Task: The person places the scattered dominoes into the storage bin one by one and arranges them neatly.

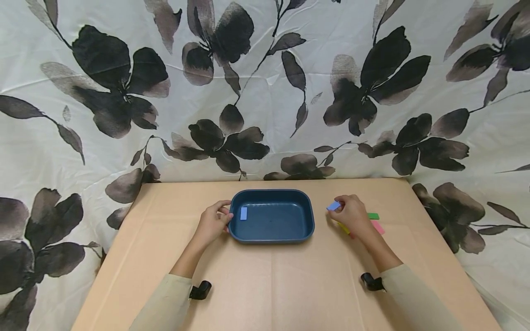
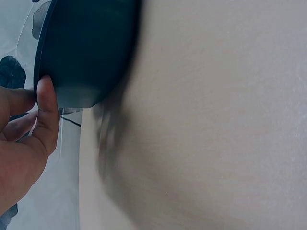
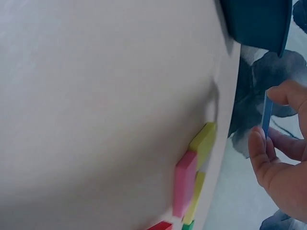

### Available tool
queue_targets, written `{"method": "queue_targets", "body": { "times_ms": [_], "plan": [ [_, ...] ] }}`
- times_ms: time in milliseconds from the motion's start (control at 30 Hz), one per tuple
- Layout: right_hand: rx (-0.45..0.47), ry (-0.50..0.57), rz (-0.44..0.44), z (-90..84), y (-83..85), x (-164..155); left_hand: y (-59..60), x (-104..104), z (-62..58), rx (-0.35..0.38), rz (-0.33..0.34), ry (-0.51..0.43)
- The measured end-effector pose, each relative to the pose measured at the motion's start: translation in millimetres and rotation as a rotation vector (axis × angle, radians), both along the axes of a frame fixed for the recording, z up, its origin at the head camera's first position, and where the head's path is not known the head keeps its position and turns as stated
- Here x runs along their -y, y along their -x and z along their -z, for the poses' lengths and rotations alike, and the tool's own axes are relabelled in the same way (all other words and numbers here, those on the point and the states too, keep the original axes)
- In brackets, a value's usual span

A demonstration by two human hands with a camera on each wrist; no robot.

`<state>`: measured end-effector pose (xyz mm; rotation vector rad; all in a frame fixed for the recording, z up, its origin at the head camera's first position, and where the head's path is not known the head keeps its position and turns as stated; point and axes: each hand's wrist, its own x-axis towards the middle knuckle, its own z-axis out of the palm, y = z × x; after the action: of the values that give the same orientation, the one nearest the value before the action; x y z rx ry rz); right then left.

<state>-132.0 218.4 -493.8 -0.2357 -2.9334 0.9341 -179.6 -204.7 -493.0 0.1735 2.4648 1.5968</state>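
Looking down from the head view, the left hand (image 1: 213, 222) rests against the 9 o'clock rim of the dark blue tray (image 1: 271, 232), fingers curled lightly on its edge, while the right hand (image 1: 352, 215) pinches a pale blue slip (image 1: 333, 206) just off the tray's 3 o'clock side. Another blue slip (image 1: 243, 213) already lies flat inside the tray near its 9 o'clock wall. To do this well, I would judge, the left hand should keep the tray from sliding and the right should carry the slip level over the rim before letting go. The tray is a rounded rectangle with a smooth, glossy look; the table (image 1: 265, 285) is matte tan board. Green (image 1: 373, 216) and pink (image 1: 377, 227) pieces lie beside the right hand.

From the left wrist, the thumb (image 2: 47, 112) presses the tray's (image 2: 86, 48) rounded corner; the wall looks hard and slick. Whether the other fingers hook the rim I cannot tell here.

From the right wrist, the blue slip (image 3: 266, 117) shows edge-on, thin and stiff, held between thumb and fingertip. At 6 o'clock sits a row of small blocks on the table: yellow (image 3: 204, 141) and pink (image 3: 184, 182), flat-faced, matte, with crisp corners.
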Motion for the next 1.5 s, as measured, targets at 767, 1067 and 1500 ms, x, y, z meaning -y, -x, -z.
{"method": "queue_targets", "body": {
  "times_ms": [767, 1067, 1500],
  "plan": [
    [-0.088, 0.204, -0.241, -26.8, 22.6, 50.8, -2.0, -2.3, 0.6, -0.003, -0.004, -0.001],
    [-0.051, 0.223, -0.367, -37.3, 38.3, 77.2, 0.7, -3.0, 0.7, -0.009, 0.005, -0.004],
    [0.001, 0.22, -0.496, -32.5, 55.9, 117.8, 0.2, -2.8, 0.9, -0.016, 0.013, -0.014]
  ]
}}
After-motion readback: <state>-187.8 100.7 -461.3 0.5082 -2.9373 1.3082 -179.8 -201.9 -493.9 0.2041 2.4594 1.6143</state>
